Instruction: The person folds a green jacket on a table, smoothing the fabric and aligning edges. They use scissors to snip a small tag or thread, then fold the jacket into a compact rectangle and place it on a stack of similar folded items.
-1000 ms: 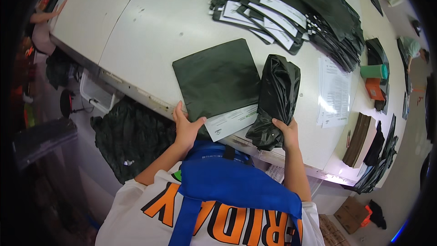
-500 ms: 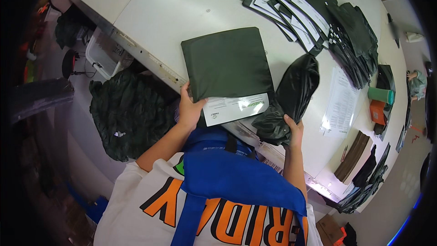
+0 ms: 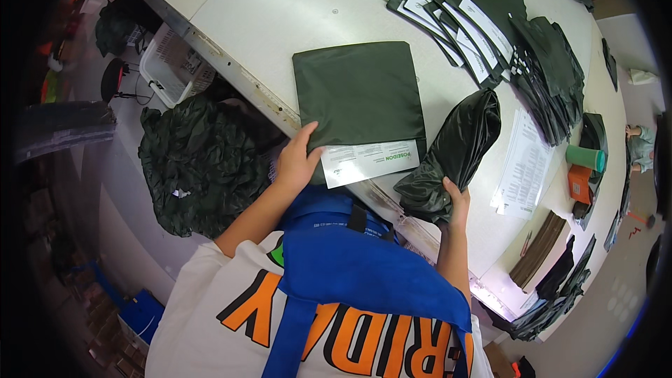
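Note:
A flat dark green fabric pouch (image 3: 358,91) lies on the white table in front of me, and a white printed card (image 3: 371,161) sticks out of its near edge. At the pouch's near left corner, my left hand (image 3: 297,161) is closed on the edge, fingertips on the fabric and thumb by the card. To the right, my right hand (image 3: 456,203) grips the lower end of a bunched, shiny dark green fabric bundle (image 3: 462,133), thumb on top. The bundle slants up and away from me; the fingers beneath it are hidden.
Stacked green pouches with white cards (image 3: 462,21) lie at the far right of the table (image 3: 252,28). Printed sheets (image 3: 521,161), a green cylinder (image 3: 586,158) and brown cardboard strips (image 3: 539,252) lie nearer. Crumpled green fabric (image 3: 199,168) and a white basket (image 3: 164,63) are left of the table.
My left hand's fingers have shifted from the pouch's left side onto its fabric near the corner. My right hand still holds the bundle. The whole view has shifted slightly.

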A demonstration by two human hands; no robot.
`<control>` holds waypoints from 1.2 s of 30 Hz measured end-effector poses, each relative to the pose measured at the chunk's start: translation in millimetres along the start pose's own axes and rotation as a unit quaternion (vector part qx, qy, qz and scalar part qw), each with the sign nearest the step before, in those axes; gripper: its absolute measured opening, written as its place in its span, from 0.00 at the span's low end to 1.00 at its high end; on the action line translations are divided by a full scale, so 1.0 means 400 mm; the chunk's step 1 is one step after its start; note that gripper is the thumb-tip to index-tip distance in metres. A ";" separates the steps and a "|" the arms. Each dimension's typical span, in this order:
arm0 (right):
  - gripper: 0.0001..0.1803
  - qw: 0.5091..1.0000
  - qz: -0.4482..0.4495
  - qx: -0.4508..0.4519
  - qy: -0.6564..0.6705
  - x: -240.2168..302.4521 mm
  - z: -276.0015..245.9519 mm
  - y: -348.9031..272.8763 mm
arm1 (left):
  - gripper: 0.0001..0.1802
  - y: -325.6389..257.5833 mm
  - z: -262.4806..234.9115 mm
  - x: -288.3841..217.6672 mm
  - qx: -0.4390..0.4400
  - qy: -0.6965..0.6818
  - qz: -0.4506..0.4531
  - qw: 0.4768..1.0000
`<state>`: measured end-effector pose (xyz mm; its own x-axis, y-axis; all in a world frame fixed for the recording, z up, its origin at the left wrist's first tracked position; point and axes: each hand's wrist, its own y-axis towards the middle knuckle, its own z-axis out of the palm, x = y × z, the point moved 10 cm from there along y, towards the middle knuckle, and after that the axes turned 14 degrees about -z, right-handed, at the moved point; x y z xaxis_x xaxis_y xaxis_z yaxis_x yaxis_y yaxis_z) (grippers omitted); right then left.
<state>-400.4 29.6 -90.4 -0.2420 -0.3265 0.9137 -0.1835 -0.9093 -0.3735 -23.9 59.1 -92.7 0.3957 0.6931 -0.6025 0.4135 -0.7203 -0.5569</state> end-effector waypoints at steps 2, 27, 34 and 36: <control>0.29 1.000 0.003 0.003 0.003 -0.001 0.001 -0.003 | 0.26 -0.027 -0.016 -0.028 -0.064 0.111 0.072 0.989; 0.35 0.988 0.003 0.152 -0.009 -0.025 0.169 0.072 | 0.46 -0.026 0.041 0.096 0.005 -0.080 -0.055 0.995; 0.32 0.989 0.014 0.135 -0.063 -0.026 0.193 0.070 | 0.32 -0.112 0.005 -0.150 -0.172 0.221 0.301 0.912; 0.32 0.988 0.008 0.137 -0.068 -0.016 0.200 0.068 | 0.27 -0.095 0.062 -0.172 -0.114 0.237 0.382 0.886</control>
<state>-327.7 -13.7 -93.4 -0.1084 -0.3559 0.9282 0.0878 -0.9335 -0.3477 -87.2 38.0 -44.2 0.9091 -0.0211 -0.4160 0.0103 -0.9973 0.0732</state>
